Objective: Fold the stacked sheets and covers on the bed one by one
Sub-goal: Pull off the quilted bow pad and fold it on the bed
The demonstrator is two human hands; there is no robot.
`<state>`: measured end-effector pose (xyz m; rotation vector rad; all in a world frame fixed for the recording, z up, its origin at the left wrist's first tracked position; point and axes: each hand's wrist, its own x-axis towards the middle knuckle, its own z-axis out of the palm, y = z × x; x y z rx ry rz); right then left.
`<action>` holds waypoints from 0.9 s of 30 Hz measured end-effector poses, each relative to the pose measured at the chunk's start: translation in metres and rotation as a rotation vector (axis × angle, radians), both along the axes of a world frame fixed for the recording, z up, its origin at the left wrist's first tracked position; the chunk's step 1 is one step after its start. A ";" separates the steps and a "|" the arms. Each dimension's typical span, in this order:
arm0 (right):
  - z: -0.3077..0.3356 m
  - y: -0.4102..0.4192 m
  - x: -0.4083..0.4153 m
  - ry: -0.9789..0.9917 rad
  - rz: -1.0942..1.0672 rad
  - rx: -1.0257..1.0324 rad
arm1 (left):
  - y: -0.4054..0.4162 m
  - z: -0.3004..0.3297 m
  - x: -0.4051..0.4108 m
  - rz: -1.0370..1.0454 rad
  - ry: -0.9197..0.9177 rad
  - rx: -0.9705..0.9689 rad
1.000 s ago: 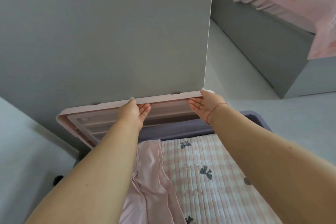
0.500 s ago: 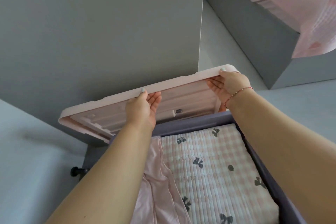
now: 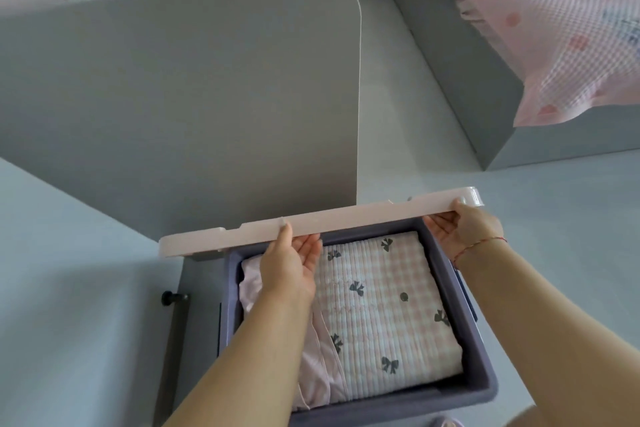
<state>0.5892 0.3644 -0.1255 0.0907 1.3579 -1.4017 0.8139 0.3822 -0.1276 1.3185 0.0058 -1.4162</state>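
Holding the pale pink lid (image 3: 322, 222) level above the purple storage bin (image 3: 464, 291), the person has one hand at each part of its near edge: the left hand (image 3: 291, 265) sits near the middle with the thumb over the top of the rim and the fingers underneath, and the right hand (image 3: 462, 230) does the same close to the right corner. Each grip is a light pinch on the lid, fingers mostly straight rather than wrapped. The lid's long axis runs left to right, rising slightly toward the right, and it hangs over the far rim of the bin. To do this step well, the lid probably wants to stay flat and travel well away from the bin so the linens are free to lift; the grey panel (image 3: 180, 107) just behind leaves little room that way. Inside the bin lie a folded pink checked quilt (image 3: 384, 308) with dark bows, its long side running toward the person, and a plain pink sheet (image 3: 322, 367) tucked along its left. The bed (image 3: 540, 31) stands far right, well apart.
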 end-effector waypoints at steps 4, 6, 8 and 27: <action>0.013 0.010 -0.002 0.018 -0.018 0.024 | 0.016 0.010 -0.003 -0.012 -0.103 0.000; 0.022 0.015 -0.007 0.044 -0.043 0.020 | 0.026 0.019 -0.010 -0.016 -0.114 -0.024; 0.028 0.026 -0.013 0.068 -0.067 0.035 | 0.038 0.026 -0.015 -0.022 -0.107 -0.019; -0.029 0.125 0.011 0.456 0.132 0.695 | 0.143 -0.019 -0.008 -0.165 0.014 0.447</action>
